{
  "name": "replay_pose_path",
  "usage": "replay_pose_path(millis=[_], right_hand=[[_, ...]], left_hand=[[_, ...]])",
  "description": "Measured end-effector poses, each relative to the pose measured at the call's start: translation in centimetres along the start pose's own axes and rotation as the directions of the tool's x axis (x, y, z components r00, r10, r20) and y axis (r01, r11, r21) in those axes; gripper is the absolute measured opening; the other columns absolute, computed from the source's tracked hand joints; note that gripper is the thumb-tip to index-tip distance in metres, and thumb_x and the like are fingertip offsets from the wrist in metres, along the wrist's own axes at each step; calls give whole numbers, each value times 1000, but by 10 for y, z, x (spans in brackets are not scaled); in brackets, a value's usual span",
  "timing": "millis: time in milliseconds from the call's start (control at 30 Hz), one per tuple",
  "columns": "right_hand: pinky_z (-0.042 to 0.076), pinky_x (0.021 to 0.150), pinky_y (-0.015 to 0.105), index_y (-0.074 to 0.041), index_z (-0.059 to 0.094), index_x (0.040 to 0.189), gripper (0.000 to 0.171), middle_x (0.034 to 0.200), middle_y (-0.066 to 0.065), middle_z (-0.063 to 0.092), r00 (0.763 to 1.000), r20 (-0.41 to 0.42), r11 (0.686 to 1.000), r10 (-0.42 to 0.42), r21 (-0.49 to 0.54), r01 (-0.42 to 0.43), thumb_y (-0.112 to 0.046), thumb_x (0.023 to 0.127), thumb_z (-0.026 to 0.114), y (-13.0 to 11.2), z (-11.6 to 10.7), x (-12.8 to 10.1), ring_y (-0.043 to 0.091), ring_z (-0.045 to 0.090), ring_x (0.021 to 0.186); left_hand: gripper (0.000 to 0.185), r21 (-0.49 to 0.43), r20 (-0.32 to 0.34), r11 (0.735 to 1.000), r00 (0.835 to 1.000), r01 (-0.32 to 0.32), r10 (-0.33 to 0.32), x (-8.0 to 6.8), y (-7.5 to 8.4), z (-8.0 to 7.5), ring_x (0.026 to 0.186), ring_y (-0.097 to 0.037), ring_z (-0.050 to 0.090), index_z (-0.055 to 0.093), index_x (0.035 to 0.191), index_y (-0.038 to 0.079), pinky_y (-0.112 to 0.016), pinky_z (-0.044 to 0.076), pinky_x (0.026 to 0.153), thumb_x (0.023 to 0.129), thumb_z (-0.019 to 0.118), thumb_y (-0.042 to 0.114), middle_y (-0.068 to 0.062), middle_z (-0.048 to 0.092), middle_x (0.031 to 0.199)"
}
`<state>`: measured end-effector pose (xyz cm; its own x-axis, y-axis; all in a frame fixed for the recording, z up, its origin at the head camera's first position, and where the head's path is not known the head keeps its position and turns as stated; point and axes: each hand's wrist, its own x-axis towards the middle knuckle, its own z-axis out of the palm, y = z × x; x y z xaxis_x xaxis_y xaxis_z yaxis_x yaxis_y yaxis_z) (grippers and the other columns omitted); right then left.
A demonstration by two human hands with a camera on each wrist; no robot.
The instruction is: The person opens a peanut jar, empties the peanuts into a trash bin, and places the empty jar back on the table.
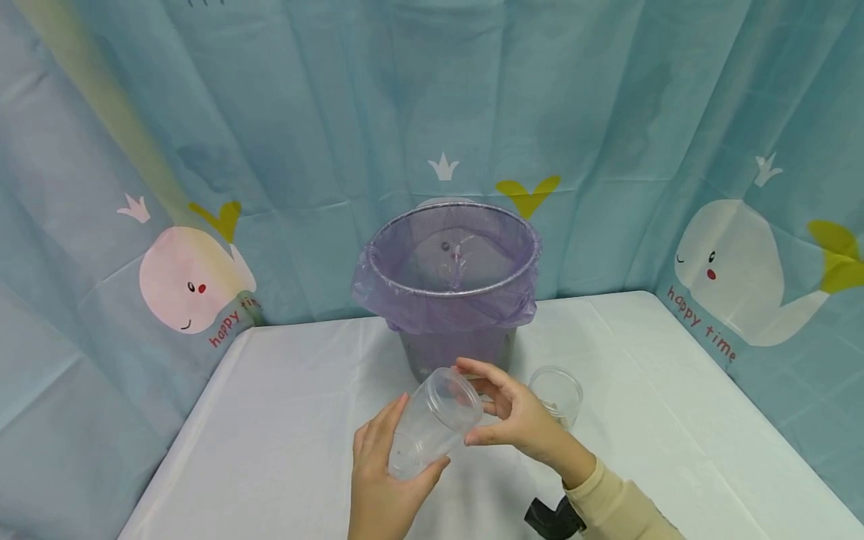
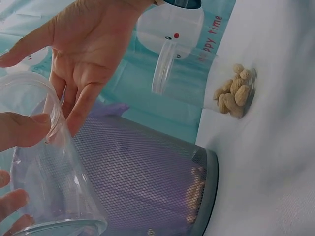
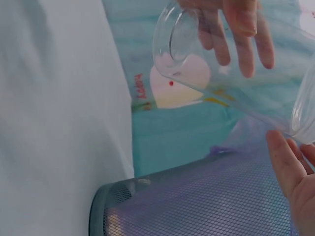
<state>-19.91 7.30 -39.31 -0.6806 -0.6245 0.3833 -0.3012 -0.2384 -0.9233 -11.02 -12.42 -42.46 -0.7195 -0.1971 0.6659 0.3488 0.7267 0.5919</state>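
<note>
1. Clear plastic jar (image 1: 435,422), empty and tilted with its open mouth toward the far side, is held in the air above the near middle of the white table (image 1: 283,442), just in front of the mesh wastebasket (image 1: 451,292).
2. Left hand (image 1: 385,480) curls its fingers and thumb round the jar's lower body from below, gripping it.
3. Right hand (image 1: 516,412) sits at the jar's rim; its fingers are mostly straight and spread, and I cannot tell whether they pinch the rim or only touch it.
4. A second clear jar (image 1: 556,394) stands on the table just right of the right hand; the left wrist view shows peanuts (image 2: 235,91) in its bottom.
5. The wastebasket, lined with a purple bag (image 1: 432,307), stands toward the table's far edge.
6. Risks, as I judge them: the smooth jar could slip, since only one hand grips it firmly; a right elbow or wrist swing could topple the peanut jar and scatter nuts across the table.
</note>
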Motion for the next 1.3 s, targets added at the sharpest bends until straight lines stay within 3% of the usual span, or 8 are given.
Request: replay_pose_path(millis=[233, 500, 933, 1167, 1300], right_hand=[[47, 107, 20, 11, 29, 149, 84, 152, 0, 46, 997, 53, 996, -57, 66, 53, -9, 85, 78, -3, -5, -1, 5, 47, 136], [45, 109, 19, 14, 29, 148, 79, 154, 4, 43, 993, 63, 994, -97, 50, 94, -5, 87, 75, -1, -6, -1, 3, 43, 140], [44, 109, 16, 13, 34, 146, 78, 153, 12, 43, 999, 10, 999, -43, 24, 43, -10, 86, 78, -1, -3, -1, 0, 46, 136], [46, 107, 16, 11, 39, 144, 77, 150, 35, 37, 999, -19, 1000, -30, 4, 30, -14, 84, 80, 1, -1, 0, 1, 50, 132], [46, 106, 16, 10, 41, 143, 76, 149, 39, 34, 999, -38, 1000, -15, 1, 15, -16, 83, 81, 0, 1, -1, 0, 50, 131]], left_hand=[[101, -33, 30, 998, 998, 50, -49, 0, 3, 0, 113, -4, 45, 55, 142, 25, -38, 53, 82, 51, 98, 11, 4, 61, 136], [102, -48, 38, 998, 999, 40, -38, -1, 4, 1, 115, -4, 45, 54, 142, 26, -38, 54, 82, 52, 98, 12, 4, 61, 137], [100, -44, 33, 999, 999, 16, -15, 0, 4, 1, 114, -6, 45, 53, 143, 24, -36, 53, 82, 53, 97, 12, 2, 61, 136], [100, -32, 34, 999, 999, 18, -17, 0, 4, 2, 114, -7, 45, 53, 143, 23, -37, 54, 82, 53, 97, 12, 1, 61, 136], [100, -20, 36, 1000, 999, 19, -18, -1, 3, 2, 113, -8, 46, 54, 143, 22, -38, 54, 82, 54, 97, 12, 1, 61, 136]])
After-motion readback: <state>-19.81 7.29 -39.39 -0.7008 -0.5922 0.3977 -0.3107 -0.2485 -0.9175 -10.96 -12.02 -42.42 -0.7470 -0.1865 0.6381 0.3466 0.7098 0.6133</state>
